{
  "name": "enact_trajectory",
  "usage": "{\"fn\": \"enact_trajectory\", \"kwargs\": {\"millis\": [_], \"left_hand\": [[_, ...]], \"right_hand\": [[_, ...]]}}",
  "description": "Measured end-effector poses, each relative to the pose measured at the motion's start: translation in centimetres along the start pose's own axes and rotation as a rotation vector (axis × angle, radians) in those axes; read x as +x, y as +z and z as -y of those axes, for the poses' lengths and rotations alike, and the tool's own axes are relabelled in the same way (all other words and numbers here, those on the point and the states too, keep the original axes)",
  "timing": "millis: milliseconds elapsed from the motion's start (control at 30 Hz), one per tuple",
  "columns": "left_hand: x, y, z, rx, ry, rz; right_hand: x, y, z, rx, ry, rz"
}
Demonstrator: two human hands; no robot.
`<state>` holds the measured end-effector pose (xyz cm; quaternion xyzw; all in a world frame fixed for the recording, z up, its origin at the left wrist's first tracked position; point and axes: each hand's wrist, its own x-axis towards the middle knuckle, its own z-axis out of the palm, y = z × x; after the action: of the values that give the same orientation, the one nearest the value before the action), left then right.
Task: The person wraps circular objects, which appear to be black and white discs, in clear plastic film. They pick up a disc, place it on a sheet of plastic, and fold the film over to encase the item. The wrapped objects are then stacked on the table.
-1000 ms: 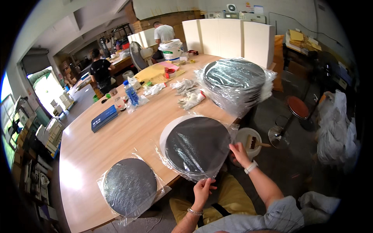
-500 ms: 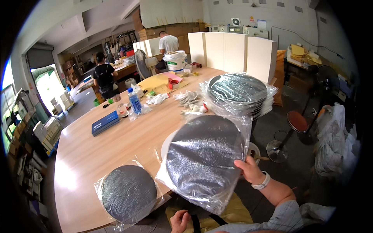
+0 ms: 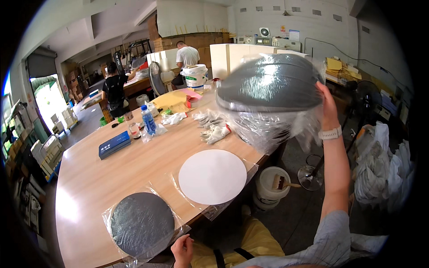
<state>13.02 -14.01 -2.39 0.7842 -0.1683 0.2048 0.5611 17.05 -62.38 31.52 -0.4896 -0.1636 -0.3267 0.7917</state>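
Observation:
My right hand [image 3: 329, 107] is closed on the right edge of a dark grey round disc [image 3: 268, 85] in clear plastic film. That disc is blurred and tilted over a stack of film-wrapped discs [image 3: 263, 127] at the table's right side. Whether it touches the stack I cannot tell. My left hand [image 3: 182, 251] is low by the table's front edge, fingers curled and seemingly holding nothing. Close to it another dark grey disc [image 3: 142, 223] lies flat on clear film. Right of that a white round disc [image 3: 212, 176] rests on its own film.
On the wooden table [image 3: 89, 178] are a dark blue box [image 3: 114, 144], a blue-labelled bottle [image 3: 148, 119], gloves [image 3: 215, 133] and a white bucket [image 3: 195, 77]. Below its right edge stands a bucket [image 3: 268, 187] with a brush [image 3: 281, 182]. Two people work farther back.
My right hand has lifted the grey disc up and away, over the stack, uncovering the white disc on the table. My left hand has shifted left.

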Motion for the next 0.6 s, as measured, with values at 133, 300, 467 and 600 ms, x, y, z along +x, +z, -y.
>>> {"fn": "enact_trajectory", "kwargs": {"millis": [133, 300, 467, 600], "left_hand": [[2.0, 3.0, -2.1, 0.020, 0.013, 0.087], [7.1, 9.4, -4.1, 0.305, 0.266, 0.193], [10.4, 16.0, -2.6, 0.683, 0.241, 0.339], [10.9, 17.6, -1.7, 0.743, 0.069, 0.487]], "right_hand": [[3.6, -10.8, -3.9, -0.259, 0.230, -0.154], [4.6, -18.0, -10.2, -0.559, 0.552, -0.284], [4.4, -15.4, -8.7, -0.907, 0.596, -0.299], [-0.8, -14.8, -8.8, -1.324, 0.085, -0.264]]}}
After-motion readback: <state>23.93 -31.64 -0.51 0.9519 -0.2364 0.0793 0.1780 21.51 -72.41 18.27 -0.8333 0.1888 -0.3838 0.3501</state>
